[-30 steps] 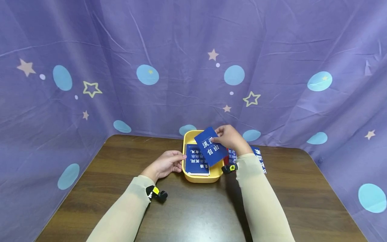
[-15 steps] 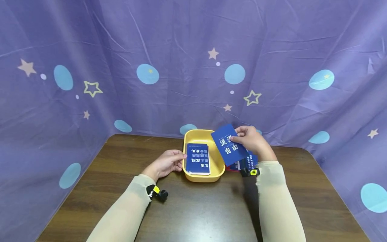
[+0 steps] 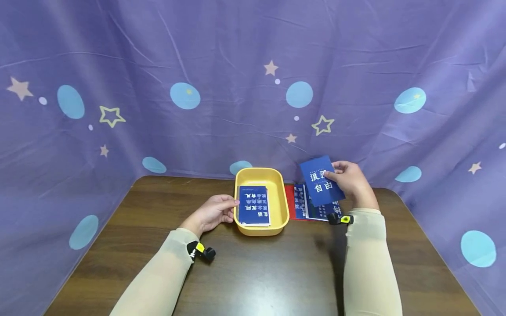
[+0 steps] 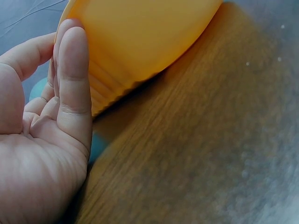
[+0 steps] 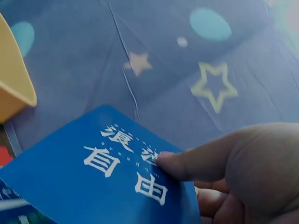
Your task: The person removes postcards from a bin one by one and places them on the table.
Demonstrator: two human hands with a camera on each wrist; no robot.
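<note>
My right hand pinches a blue card with white Chinese characters, the thumb on its printed face. In the right wrist view the card is tilted and the thumb presses near its edge. My left hand holds the left side of a yellow plastic tray. In the left wrist view, fingers lie along the tray's outer wall, the thumb at its rim. A small stack of blue cards lies in the tray's left half.
Right of the tray, overlapping blue cards and a red card lie on the brown wooden table, partly under the held card in view. A purple curtain with stars and dots hangs behind the table.
My right hand has carried the blue card from over the tray rightward, to above the loose cards. My left hand has stayed at the tray's side.
</note>
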